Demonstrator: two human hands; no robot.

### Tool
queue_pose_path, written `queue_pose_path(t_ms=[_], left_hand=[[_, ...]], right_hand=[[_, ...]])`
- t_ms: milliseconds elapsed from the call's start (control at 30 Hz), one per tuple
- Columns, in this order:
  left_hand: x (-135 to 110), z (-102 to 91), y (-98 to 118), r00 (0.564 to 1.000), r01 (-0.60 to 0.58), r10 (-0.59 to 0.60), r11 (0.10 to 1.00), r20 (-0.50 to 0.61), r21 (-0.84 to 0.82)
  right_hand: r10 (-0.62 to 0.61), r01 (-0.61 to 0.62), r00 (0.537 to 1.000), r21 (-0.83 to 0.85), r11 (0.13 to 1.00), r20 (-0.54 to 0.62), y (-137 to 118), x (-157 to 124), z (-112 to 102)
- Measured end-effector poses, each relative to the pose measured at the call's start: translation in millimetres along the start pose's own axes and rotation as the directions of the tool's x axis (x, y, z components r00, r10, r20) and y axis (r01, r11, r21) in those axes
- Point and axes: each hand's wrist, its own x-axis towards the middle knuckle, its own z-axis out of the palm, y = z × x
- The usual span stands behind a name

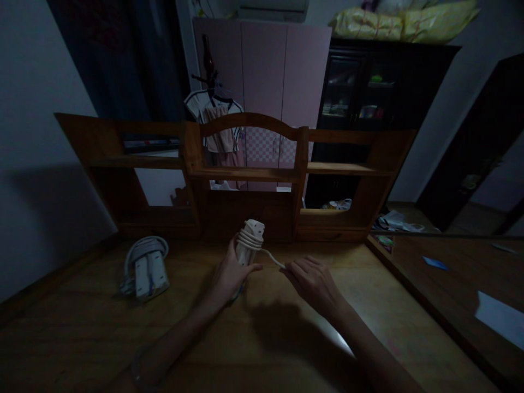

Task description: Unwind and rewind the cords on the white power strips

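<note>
My left hand [234,271] is wrapped round a white power strip [256,227], tilted up above the wooden desk. Several turns of its white cord [250,240] circle the strip's upper part. From there a short length of cord runs to the right into my right hand [308,277], whose fingers are closed on it. What lies beneath the right fingers is hidden. To the left on the desk lies a second white power strip [150,274], its thick cord coiled at the far end.
A wooden shelf unit [245,174] stands along the desk's [196,349] far edge. On the right, a lower brown surface [450,295] holds a white sheet [500,319] and a blue card [434,263]. Pink cabinets [264,71] and a dark cabinet [413,87] stand behind.
</note>
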Motion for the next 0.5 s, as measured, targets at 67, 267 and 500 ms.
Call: queue_pose_path(t_ms=[67, 267, 500], left_hand=[[-4, -1.3, 5, 0.999, -0.04, 0.039, 0.996, 0.016, 0.081], [-13, -7.4, 19, 0.987, -0.155, 0.161, 0.903, 0.02, 0.4], [-25, -2.5, 25, 0.913, -0.369, 0.4, 0.724, 0.08, 0.583]], right_hand=[[0.024, -0.026, 0.999, 0.075, 0.997, 0.022, -6, 0, 3], [0.15, -0.202, 0.977, 0.436, 0.877, 0.151, -29, -2, 19], [0.141, -0.259, 0.961, 0.601, 0.756, 0.237, -43, -3, 23]])
